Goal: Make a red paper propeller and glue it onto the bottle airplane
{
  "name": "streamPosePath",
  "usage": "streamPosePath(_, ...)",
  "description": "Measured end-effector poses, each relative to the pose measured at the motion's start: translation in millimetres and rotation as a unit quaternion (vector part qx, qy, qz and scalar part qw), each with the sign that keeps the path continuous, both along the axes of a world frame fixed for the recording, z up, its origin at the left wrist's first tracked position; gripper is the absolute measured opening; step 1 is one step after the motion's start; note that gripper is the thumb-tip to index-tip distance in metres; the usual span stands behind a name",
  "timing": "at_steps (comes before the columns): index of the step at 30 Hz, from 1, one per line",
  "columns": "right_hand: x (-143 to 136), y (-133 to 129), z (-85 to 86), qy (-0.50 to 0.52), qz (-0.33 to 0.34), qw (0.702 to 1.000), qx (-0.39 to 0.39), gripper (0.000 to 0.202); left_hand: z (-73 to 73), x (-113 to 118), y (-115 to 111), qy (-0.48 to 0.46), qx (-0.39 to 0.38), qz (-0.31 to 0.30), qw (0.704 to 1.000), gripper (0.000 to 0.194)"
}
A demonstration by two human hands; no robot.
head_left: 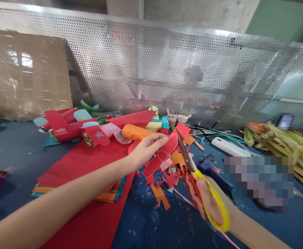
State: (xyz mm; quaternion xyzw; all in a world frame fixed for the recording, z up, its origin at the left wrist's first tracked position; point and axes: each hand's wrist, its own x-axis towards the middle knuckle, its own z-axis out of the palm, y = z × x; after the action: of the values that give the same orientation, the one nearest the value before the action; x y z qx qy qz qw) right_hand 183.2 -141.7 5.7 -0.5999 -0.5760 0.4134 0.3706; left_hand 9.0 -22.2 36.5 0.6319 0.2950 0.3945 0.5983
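Note:
In my left hand [150, 147] I pinch a red paper propeller shape [155, 165] with pale outlines and rounded blades. My right hand [205, 197] grips a pair of scissors [186, 154] with yellow and red handles. The scissor blades point up and away, beside the upper blade of the paper shape. Whether they touch the paper I cannot tell. Below both hands lie red, orange and pink paper scraps [159, 195]. Just beyond my left hand rests an orange paper roll [137, 132].
Stacked coloured sheets [70, 166] lie at left, with red paper planes [70, 129] behind them. A blue glue gun [215, 171] and a white handle-like object [230, 147] sit at right, near dried corn husks [283, 145]. A perforated metal screen [153, 69] and a cardboard box [28, 74] stand behind.

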Motion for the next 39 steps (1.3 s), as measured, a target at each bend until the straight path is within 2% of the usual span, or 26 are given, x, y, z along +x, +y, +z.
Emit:
streamPosePath(4, -4, 3, 1.2, 0.026, -0.026, 0.999, -0.011, 0.071, 0.0, -2, 3, -0.040, -0.129, -0.057, 0.989, 0.028)
streamPosePath(7, -4, 4, -2.4, 0.055, -0.028, 0.998, -0.008, 0.070, -0.4, -1, 6, -0.083, -0.164, -0.073, 0.980, 0.018)
streamPosePath(11, -4, 4, -10.4, 0.097, -0.027, 0.995, -0.011, 0.070, 0.6, 0, 7, -0.113, -0.163, -0.065, 0.978, 0.017)
streamPosePath(15, -5, 9, -16.7, 0.166, -0.027, 0.984, -0.061, 0.073, -0.2, 1, 2, -0.118, -0.170, -0.082, 0.975, 0.015)
streamPosePath(17, -5, 11, -18.6, 0.174, -0.023, 0.981, -0.081, 0.076, -2.9, 3, -2, -0.113, -0.144, -0.084, 0.980, 0.018)
streamPosePath(20, -6, 11, -18.6, 0.168, -0.042, 0.981, -0.086, 0.077, -6.9, 5, -9, -0.073, -0.051, -0.086, 0.992, 0.025)
streamPosePath(23, -8, 8, -16.2, 0.134, -0.016, 0.990, -0.041, 0.074, -7.4, 7, -18, -0.026, 0.036, -0.074, 0.996, 0.026)
streamPosePath(27, -9, 3, -16.4, 0.092, 0.022, 0.995, 0.025, 0.070, -6.2, 7, -29, 0.013, 0.092, -0.040, 0.995, 0.029)
streamPosePath(31, -6, 3, -22.4, 0.057, 0.052, 0.992, 0.096, 0.066, -8.9, 8, -34, -0.027, 0.059, -0.046, 0.997, 0.024)
streamPosePath(33, -4, 5, -24.5, 0.054, 0.050, 0.991, 0.112, 0.063, -10.5, 9, -34, -0.051, 0.034, -0.051, 0.997, 0.030)
streamPosePath(35, -2, 6, -24.1, 0.052, 0.059, 0.989, 0.123, 0.062, -11.3, 10, -34, -0.081, 0.005, -0.036, 0.996, 0.034)
streamPosePath(39, 0, 5, -18.5, 0.002, 0.086, 0.984, 0.155, 0.062, -9.8, 12, -36, -0.115, -0.053, 0.005, 0.992, 0.031)
